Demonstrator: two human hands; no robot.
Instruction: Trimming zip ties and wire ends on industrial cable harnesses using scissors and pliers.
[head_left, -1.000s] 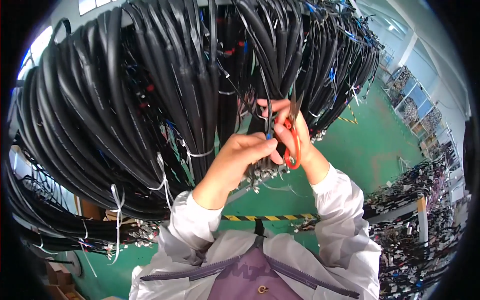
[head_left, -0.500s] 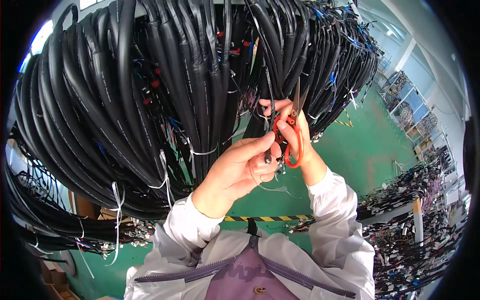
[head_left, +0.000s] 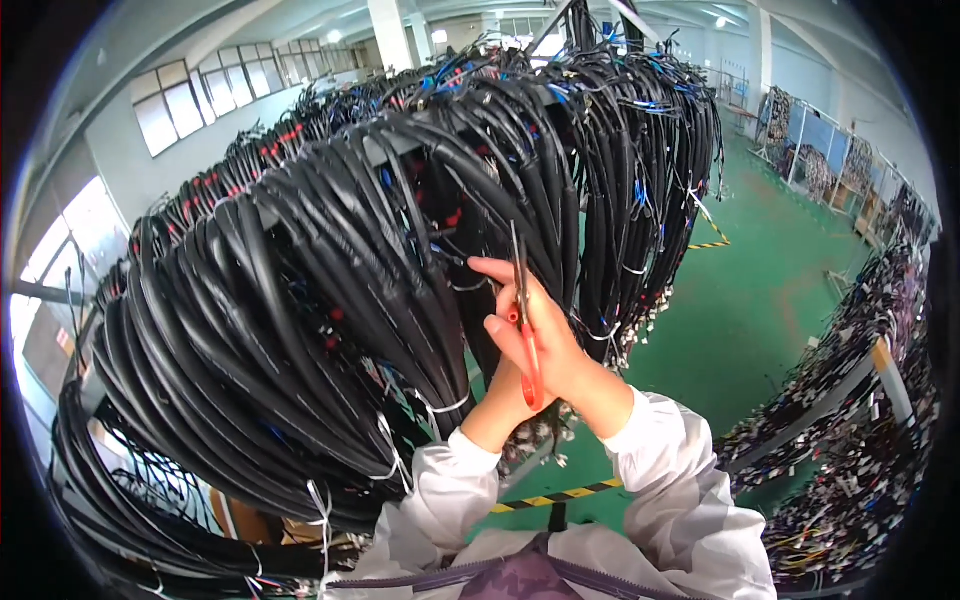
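My right hand (head_left: 548,340) holds a pair of red-handled scissors (head_left: 522,320), blades pointing up into the hanging black cable bundles (head_left: 330,300). Its fingertips touch a cable near a white tie. My left hand is mostly hidden behind the right hand and the cables; only its wrist (head_left: 490,410) shows, reaching up into the bundle. Both arms wear white sleeves.
Thick looped black cable harnesses hang from a rack (head_left: 560,130) ahead, bound with white ties (head_left: 445,405). The floor is green (head_left: 740,300) with yellow-black striped tape (head_left: 550,497). More cable harnesses hang on racks at the right (head_left: 860,400). Windows are at the far left.
The view has tilted upward, showing more of the rack and hall. My right hand has raised the scissors higher into the cables, and my left hand has slipped behind them.
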